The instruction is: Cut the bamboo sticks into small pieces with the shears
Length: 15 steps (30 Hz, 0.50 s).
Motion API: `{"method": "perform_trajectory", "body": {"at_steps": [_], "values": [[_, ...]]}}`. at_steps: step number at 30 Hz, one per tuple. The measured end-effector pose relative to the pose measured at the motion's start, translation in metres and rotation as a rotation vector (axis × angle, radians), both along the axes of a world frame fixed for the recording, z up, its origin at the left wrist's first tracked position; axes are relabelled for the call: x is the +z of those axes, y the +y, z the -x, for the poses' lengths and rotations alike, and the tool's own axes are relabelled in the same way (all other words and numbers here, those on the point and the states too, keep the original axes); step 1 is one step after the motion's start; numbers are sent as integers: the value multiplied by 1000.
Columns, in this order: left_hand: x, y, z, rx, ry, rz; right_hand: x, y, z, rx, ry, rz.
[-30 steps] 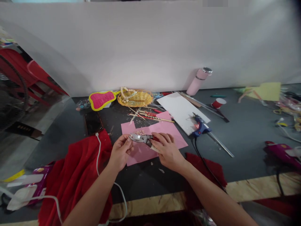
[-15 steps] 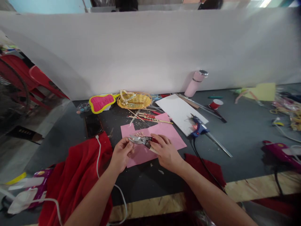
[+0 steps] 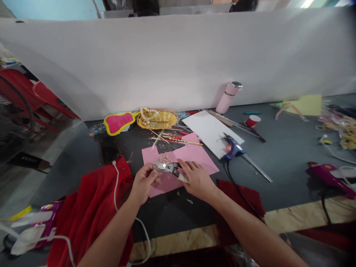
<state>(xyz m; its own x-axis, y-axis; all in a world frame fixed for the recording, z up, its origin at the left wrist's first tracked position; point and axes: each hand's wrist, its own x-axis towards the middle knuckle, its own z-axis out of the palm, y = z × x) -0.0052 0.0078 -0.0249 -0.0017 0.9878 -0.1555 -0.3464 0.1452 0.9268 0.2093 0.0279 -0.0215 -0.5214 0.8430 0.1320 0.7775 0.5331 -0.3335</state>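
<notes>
My right hand (image 3: 198, 180) is wrapped round the handles of a pair of pruning shears (image 3: 168, 167), whose blades point left. At the blade tips, my left hand (image 3: 144, 181) is closed with thumb and fingers pinched together; what it pinches is too small to make out. Below both hands lies a pink sheet of paper (image 3: 200, 161) on the dark table. A small heap of pale pink bits (image 3: 164, 159) rests on the paper just beyond the blades.
Behind the paper lie thin sticks (image 3: 178, 140), a wicker basket (image 3: 164, 120) and a pink-and-yellow paddle shape (image 3: 119, 123). To the right are a white board (image 3: 211, 129), a blue glue gun (image 3: 234, 147) and a pink bottle (image 3: 228, 98). A phone (image 3: 109, 149) and red cloth (image 3: 91, 207) are at left.
My right hand's grip on the shears has shifted slightly, and more of the pale handle shows. My left hand stays at the blade tips. The whole view has shifted a little.
</notes>
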Motion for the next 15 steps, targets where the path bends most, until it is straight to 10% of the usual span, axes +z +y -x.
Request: {"method": "perform_trajectory", "body": {"at_steps": [15], "values": [[4, 0, -4, 27, 111, -15, 1, 2, 3, -49, -56, 43]]}}
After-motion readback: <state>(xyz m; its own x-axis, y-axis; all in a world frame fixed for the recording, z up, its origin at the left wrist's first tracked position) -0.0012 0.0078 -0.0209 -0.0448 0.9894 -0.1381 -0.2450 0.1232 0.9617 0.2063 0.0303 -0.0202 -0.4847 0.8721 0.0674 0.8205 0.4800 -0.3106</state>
